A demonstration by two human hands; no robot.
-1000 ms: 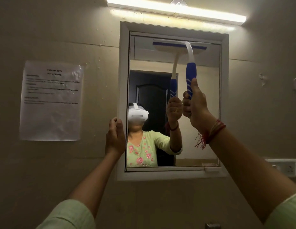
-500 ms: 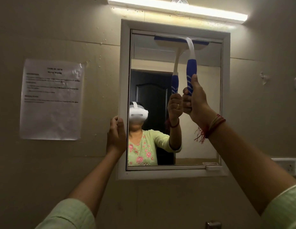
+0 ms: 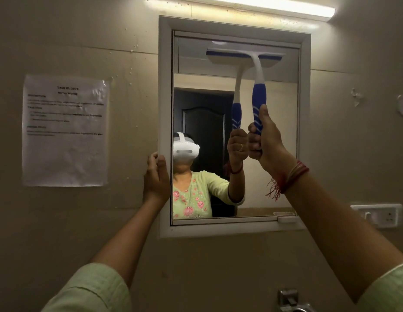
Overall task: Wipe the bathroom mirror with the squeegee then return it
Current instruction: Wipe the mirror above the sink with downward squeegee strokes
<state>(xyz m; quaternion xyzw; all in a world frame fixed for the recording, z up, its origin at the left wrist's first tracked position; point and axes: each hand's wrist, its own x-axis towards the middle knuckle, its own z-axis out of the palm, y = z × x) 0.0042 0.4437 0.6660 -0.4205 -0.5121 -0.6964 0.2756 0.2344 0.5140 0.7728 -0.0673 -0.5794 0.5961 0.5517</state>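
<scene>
The mirror (image 3: 274, 167) hangs on the wall in a white frame (image 3: 165, 86). A squeegee (image 3: 259, 97) with a white neck and blue grip is pressed against the glass. Its blue-edged blade (image 3: 225, 55) lies level near the top of the glass, right of centre. My right hand (image 3: 264, 140) is closed around the lower end of the blue grip, arm raised. My left hand (image 3: 156, 179) grips the frame's left edge about two thirds of the way down. The glass reflects the squeegee and the person wearing a white headset.
A printed paper sheet (image 3: 65, 131) is stuck to the wall left of the mirror. A tube light (image 3: 263, 5) glows above. A switch and socket plate (image 3: 376, 215) sits at the lower right, a wall hook (image 3: 402, 106) above it, and a metal tap (image 3: 290, 300) below.
The squeegee blade first rose to the top edge of the glass and has now slid a little way down. My left hand has stayed on the frame.
</scene>
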